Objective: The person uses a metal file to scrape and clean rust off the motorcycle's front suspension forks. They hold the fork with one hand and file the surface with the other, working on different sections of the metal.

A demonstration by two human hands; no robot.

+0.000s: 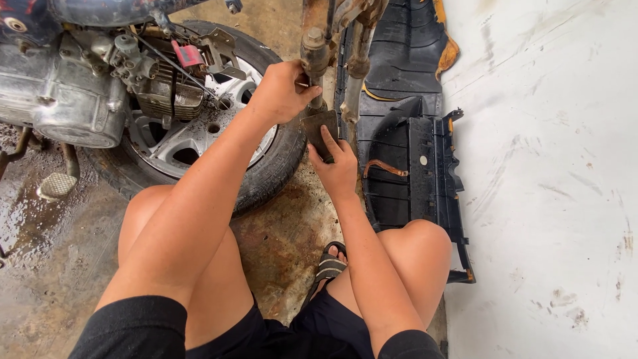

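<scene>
Head view, squatting position, bare knees at 7 and 5 o'clock of the frame.

Engine [63, 93] sat at 10 o'clock, grey and grimy, with a foot peg [58, 184] hanging below it over the wet concrete floor [40, 266]. Just right of the engine, a wheel [199, 126] with a silver spoked rim lay flat against the ground, its tyre dark and worn. A small red part [188, 54] showed above the rim, at about 11 o'clock.

Left hand [282, 90] was at 12 o'clock from the knees, fingers clenched around a rusty bracket [314, 56] on the frame tubes (grip firm, knuckles up). Directly below it, the right hand [335, 166] pressed flat fingers against a small dark metal plate [318, 129]; the plate hung from the rusty bracket, between the two hands. Could not tell whether the thumb closed behind the plate.

A sandal [330, 264] showed at 6 o'clock, between the legs.

To the right, at 2 to 3 o'clock, a black plastic cover [405, 153] lay on the floor beside a white wall [551, 166], scuffed.
</scene>
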